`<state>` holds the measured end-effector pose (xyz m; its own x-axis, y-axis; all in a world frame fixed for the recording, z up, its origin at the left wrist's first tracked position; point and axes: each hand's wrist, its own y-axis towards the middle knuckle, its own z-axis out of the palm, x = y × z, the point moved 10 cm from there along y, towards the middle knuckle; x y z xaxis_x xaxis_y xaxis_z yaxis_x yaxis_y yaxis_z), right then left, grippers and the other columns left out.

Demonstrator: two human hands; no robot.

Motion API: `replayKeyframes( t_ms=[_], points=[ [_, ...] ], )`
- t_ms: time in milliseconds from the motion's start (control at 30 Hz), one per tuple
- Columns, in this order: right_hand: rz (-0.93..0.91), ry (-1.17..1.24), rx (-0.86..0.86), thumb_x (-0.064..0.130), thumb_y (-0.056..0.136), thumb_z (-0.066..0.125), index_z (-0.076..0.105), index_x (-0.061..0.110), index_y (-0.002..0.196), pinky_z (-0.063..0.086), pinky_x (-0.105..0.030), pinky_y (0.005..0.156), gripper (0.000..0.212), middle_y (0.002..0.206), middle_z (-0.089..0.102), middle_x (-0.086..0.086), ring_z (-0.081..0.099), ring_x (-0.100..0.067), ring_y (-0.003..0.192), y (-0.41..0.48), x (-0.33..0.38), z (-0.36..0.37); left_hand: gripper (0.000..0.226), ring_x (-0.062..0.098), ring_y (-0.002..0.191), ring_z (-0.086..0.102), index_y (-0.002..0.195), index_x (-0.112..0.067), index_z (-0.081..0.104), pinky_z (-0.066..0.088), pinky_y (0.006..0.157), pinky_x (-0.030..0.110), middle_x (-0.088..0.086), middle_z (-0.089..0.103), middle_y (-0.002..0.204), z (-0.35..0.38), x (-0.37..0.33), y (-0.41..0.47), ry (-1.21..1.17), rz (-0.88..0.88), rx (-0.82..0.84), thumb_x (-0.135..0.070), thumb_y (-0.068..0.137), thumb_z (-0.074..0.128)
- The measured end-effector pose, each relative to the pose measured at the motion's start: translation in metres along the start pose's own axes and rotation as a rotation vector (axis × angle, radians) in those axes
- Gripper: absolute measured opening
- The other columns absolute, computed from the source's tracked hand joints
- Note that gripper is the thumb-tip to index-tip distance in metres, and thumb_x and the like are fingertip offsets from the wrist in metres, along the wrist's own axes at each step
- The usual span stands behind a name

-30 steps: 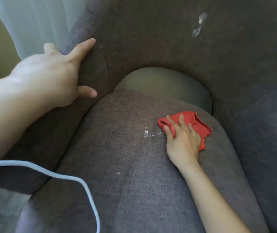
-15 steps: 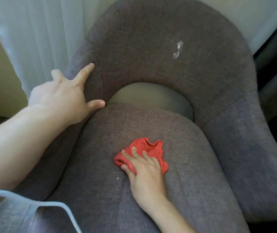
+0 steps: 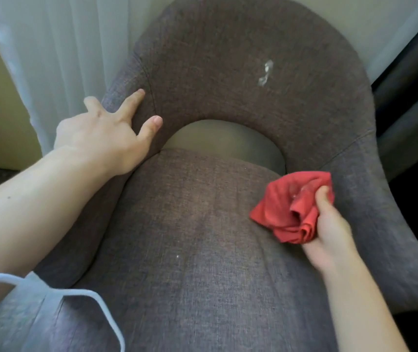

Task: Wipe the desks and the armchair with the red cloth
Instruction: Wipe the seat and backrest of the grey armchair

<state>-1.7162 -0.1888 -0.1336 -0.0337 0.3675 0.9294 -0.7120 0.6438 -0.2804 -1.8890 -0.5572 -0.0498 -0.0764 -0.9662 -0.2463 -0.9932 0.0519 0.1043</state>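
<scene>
A grey fabric armchair (image 3: 203, 250) fills the view, with a curved backrest and a rounded seat cushion. My right hand (image 3: 329, 235) grips the bunched red cloth (image 3: 286, 209), lifted off the seat near the right armrest, palm turned up. A whitish smear (image 3: 265, 72) marks the upper backrest, and a tiny white speck (image 3: 178, 256) lies on the seat. My left hand (image 3: 106, 133) rests flat on the chair's left arm, fingers spread, holding nothing.
A white sheer curtain (image 3: 58, 59) hangs behind the chair at the left. A dark panel or piece of furniture (image 3: 411, 97) stands at the right. A gap (image 3: 225, 141) opens between seat and backrest. A pale sleeve edge (image 3: 76, 301) shows at the bottom left.
My right hand has swept the cloth across the seat, then gathered it and lifted it to the right side. The white crumbs on the seat are gone. The view has pulled back.
</scene>
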Motion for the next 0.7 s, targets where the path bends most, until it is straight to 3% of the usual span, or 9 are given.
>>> replayKeyframes(
  t_ms=[100, 167, 200, 233, 267, 300, 333, 400, 700],
  points=[
    [-0.322, -0.385, -0.048, 0.044, 0.101, 0.05, 0.07, 0.02, 0.09, 0.052, -0.015, 0.055, 0.032, 0.063, 0.074, 0.011, 0.069, -0.002, 0.063, -0.025, 0.032, 0.016, 0.073, 0.05, 0.114, 0.055, 0.153, -0.053, 0.004, 0.032, 0.075, 0.045, 0.026, 0.038, 0.137, 0.001, -0.001, 0.0, 0.012, 0.0, 0.003, -0.081, 0.086, 0.004],
    [-0.463, -0.668, 0.029, 0.045, 0.1, 0.049, 0.07, 0.02, 0.088, 0.045, -0.015, 0.045, 0.035, 0.048, 0.061, 0.008, 0.054, -0.004, 0.045, -0.052, 0.019, 0.051, 0.073, 0.05, 0.114, 0.055, 0.153, -0.053, 0.003, 0.029, 0.074, 0.045, 0.027, 0.037, 0.137, 0.001, -0.002, 0.0, 0.02, 0.0, 0.007, -0.081, 0.086, 0.003],
    [-0.472, -0.769, 0.139, 0.048, 0.099, 0.047, 0.071, 0.022, 0.098, 0.05, -0.02, 0.054, 0.036, 0.058, 0.066, 0.007, 0.059, -0.009, 0.053, -0.067, -0.004, 0.072, 0.073, 0.05, 0.115, 0.054, 0.153, -0.053, 0.003, 0.03, 0.075, 0.045, 0.027, 0.037, 0.138, 0.001, -0.002, 0.0, 0.021, -0.001, 0.009, -0.08, 0.086, 0.003],
    [-0.449, -0.893, 0.268, 0.052, 0.098, 0.044, 0.069, 0.028, 0.115, 0.055, -0.029, 0.076, 0.039, 0.083, 0.074, 0.004, 0.068, -0.015, 0.077, -0.081, -0.036, 0.092, 0.072, 0.05, 0.115, 0.054, 0.153, -0.053, 0.002, 0.03, 0.075, 0.045, 0.026, 0.036, 0.138, 0.001, -0.002, 0.0, 0.022, -0.002, 0.01, -0.08, 0.086, 0.003],
    [-0.419, -1.076, 0.415, 0.057, 0.098, 0.039, 0.058, 0.037, 0.132, 0.045, -0.041, 0.104, 0.044, 0.121, 0.071, -0.001, 0.062, -0.023, 0.117, -0.097, -0.073, 0.11, 0.072, 0.05, 0.115, 0.054, 0.153, -0.053, 0.002, 0.031, 0.075, 0.046, 0.026, 0.036, 0.138, 0.001, -0.002, 0.001, 0.022, -0.002, 0.011, -0.08, 0.086, 0.003],
    [-0.42, -1.302, 0.554, 0.063, 0.096, 0.03, 0.04, 0.046, 0.144, 0.017, -0.052, 0.121, 0.052, 0.155, 0.044, 0.001, 0.026, -0.027, 0.147, -0.113, -0.107, 0.123, 0.072, 0.05, 0.116, 0.053, 0.153, -0.054, 0.002, 0.03, 0.075, 0.045, 0.026, 0.036, 0.139, 0.002, -0.002, 0.001, 0.022, -0.001, 0.012, -0.08, 0.086, 0.003],
    [-0.456, -1.481, 0.642, 0.068, 0.092, 0.02, 0.02, 0.05, 0.151, -0.007, -0.059, 0.12, 0.061, 0.166, 0.012, 0.007, -0.008, -0.031, 0.151, -0.124, -0.132, 0.13, 0.072, 0.05, 0.116, 0.053, 0.153, -0.054, 0.002, 0.03, 0.075, 0.045, 0.026, 0.036, 0.139, 0.002, -0.002, 0.001, 0.021, 0.0, 0.013, -0.081, 0.086, 0.002],
    [-0.492, -1.586, 0.65, 0.071, 0.085, 0.005, 0.001, 0.051, 0.152, -0.025, -0.061, 0.112, 0.07, 0.165, -0.015, 0.013, -0.031, -0.036, 0.146, -0.125, -0.146, 0.135, 0.073, 0.052, 0.117, 0.053, 0.152, -0.056, 0.002, 0.032, 0.076, 0.046, 0.026, 0.036, 0.14, 0.003, -0.001, 0.002, 0.015, 0.001, 0.009, -0.082, 0.084, 0.001],
    [-0.572, -1.768, 0.492, 0.064, 0.091, 0.007, -0.017, 0.04, 0.153, -0.012, -0.068, 0.114, 0.071, 0.166, -0.019, 0.005, -0.017, -0.043, 0.149, -0.082, -0.147, 0.149, 0.077, 0.054, 0.11, 0.053, 0.15, -0.056, 0.001, 0.032, 0.072, 0.046, 0.029, 0.037, 0.133, 0.001, 0.004, 0.0, 0.036, -0.001, -0.023, -0.087, 0.08, 0.002]
  ],
)
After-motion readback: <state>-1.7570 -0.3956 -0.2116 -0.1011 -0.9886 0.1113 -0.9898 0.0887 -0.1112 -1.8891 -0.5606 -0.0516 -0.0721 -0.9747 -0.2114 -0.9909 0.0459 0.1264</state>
